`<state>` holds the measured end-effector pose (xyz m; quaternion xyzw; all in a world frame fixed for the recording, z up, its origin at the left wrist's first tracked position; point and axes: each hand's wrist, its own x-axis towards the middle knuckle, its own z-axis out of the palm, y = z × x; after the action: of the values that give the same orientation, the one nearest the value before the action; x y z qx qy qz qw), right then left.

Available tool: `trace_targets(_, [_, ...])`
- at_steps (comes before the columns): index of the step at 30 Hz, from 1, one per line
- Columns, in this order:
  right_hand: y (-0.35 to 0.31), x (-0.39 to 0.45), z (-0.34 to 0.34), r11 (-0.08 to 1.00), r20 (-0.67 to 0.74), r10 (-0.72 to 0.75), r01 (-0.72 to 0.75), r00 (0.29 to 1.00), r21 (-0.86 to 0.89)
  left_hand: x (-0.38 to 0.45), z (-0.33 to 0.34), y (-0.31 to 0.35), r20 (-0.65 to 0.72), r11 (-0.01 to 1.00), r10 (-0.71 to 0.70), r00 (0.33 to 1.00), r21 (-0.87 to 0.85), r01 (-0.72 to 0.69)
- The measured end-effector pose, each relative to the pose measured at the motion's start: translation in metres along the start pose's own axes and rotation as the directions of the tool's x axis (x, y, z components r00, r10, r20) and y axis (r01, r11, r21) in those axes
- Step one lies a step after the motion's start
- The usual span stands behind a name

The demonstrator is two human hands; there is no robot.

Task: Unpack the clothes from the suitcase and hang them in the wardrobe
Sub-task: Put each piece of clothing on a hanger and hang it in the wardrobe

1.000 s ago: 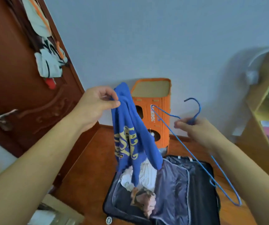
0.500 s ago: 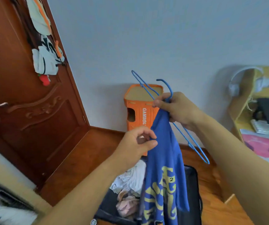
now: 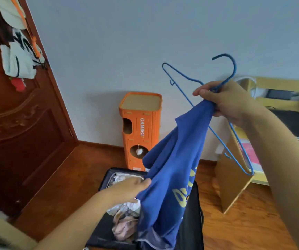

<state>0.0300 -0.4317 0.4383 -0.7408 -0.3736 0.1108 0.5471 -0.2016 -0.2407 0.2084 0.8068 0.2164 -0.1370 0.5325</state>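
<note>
right hand (image 3: pixel 229 103) grips blue hanger (image 3: pixel 215 134) and blue shirt (image 3: pixel 170 170), right of centre | left hand (image 3: pixel 132 188) holds shirt edge | suitcase (image 3: pixel 107 222) open, bottom centre

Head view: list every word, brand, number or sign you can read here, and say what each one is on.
"GAMBOL", white letters running vertically on the front of the orange box against the wall.
Yellow print on the blue shirt held up by the right hand: folded and creased, not readable.
A small label at the orange box's base: too small to read.
No other text is legible.
</note>
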Motion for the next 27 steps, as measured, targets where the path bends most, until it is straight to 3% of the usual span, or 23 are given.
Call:
trace_targets(3, [0.014, -0.003, -0.005, 0.989, -0.031, 0.038, -0.042, 0.999, -0.144, 0.002, -0.027, -0.016, -0.386, 0.995, -0.025, 0.922, 0.080, 0.060])
trace_targets(5, [0.028, -0.002, -0.003, 0.980, -0.067, 0.069, -0.080, 0.995, -0.180, 0.000, -0.048, -0.007, -0.585, 0.979, -0.129, 0.801, -0.206, 0.008])
trace_targets(7, [0.039, -0.002, -0.001, 0.980, -0.089, 0.088, -0.103, 0.992, -0.170, -0.005, -0.071, 0.010, -0.554, 0.758, -0.328, 0.765, -0.638, -0.137])
trace_targets(8, [0.043, -0.002, 0.001, 0.980, -0.081, 0.097, -0.109, 0.992, -0.168, -0.008, -0.084, 0.018, -0.494, 0.634, -0.387, 0.779, -0.755, -0.165])
trace_targets(9, [0.048, -0.003, 0.002, 0.978, -0.058, 0.104, -0.113, 0.993, -0.177, -0.013, -0.096, 0.027, -0.469, 0.579, -0.420, 0.777, -0.798, -0.169])
trace_targets(11, [0.057, -0.006, 0.007, 0.971, -0.010, 0.116, -0.116, 0.993, -0.207, -0.016, -0.115, 0.041, -0.555, 0.673, -0.423, 0.716, -0.722, -0.161])
trace_targets(13, [0.069, -0.008, 0.012, 0.966, 0.000, 0.140, -0.137, 0.990, -0.218, -0.019, -0.129, 0.056, -0.711, 0.808, -0.363, 0.603, -0.562, -0.176])
trace_targets(14, [0.077, -0.009, 0.015, 0.964, -0.006, 0.155, -0.153, 0.988, -0.217, -0.019, -0.131, 0.064, -0.741, 0.824, -0.332, 0.584, -0.529, -0.202])
trace_targets(17, [0.099, -0.012, 0.026, 0.954, -0.016, 0.199, -0.198, 0.980, -0.227, -0.016, -0.128, 0.084, -0.726, 0.702, -0.303, 0.617, -0.608, -0.371])
trace_targets(19, [0.115, -0.017, 0.036, 0.943, -0.029, 0.243, -0.243, 0.970, -0.229, -0.010, -0.124, 0.094, -0.811, 0.628, -0.297, 0.503, -0.563, -0.537])
trace_targets(21, [0.130, -0.020, 0.045, 0.937, -0.065, 0.267, -0.274, 0.962, -0.215, -0.011, -0.119, 0.105, -0.903, 0.682, -0.255, 0.346, -0.422, -0.598])
trace_targets(22, [0.137, -0.021, 0.047, 0.935, -0.087, 0.276, -0.289, 0.957, -0.204, -0.012, -0.117, 0.108, -0.932, 0.739, -0.197, 0.303, -0.344, -0.579])
trace_targets(23, [0.143, -0.022, 0.048, 0.932, -0.091, 0.290, -0.303, 0.953, -0.199, -0.014, -0.116, 0.111, -0.946, 0.800, -0.119, 0.301, -0.271, -0.536])
trace_targets(24, [0.148, -0.022, 0.047, 0.932, -0.072, 0.305, -0.313, 0.950, -0.181, -0.015, -0.118, 0.113, -0.936, 0.854, -0.030, 0.351, -0.207, -0.478])
trace_targets(27, [0.145, -0.030, 0.042, 0.937, 0.043, 0.317, -0.306, 0.948, -0.169, -0.023, -0.134, 0.117, -0.776, 0.983, 0.140, 0.615, 0.035, -0.180])
